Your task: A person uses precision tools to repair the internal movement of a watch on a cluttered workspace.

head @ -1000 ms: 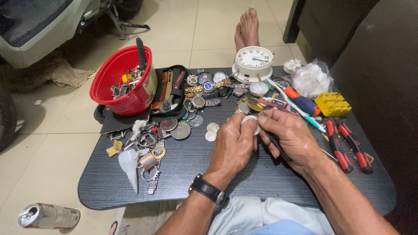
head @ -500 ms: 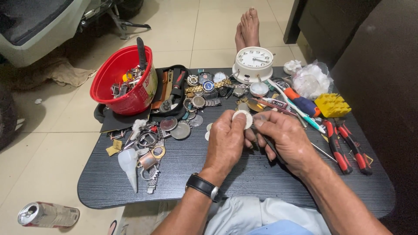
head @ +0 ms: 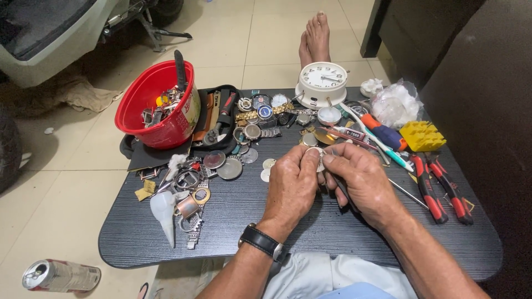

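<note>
Over a dark table (head: 138, 243), the left hand (head: 291, 185) and right hand (head: 363, 182) meet, fingertips pinching a small round watch part (head: 316, 151) between them; red-handled pliers (head: 438, 188) lie right of the fingers.

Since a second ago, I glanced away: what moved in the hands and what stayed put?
The small round watch part went from resting low between both hands to being raised at the fingertips. The left hand keeps pinching it; the right hand keeps a thin dark tool. The red bowl, white clock and pliers stayed put.
</note>
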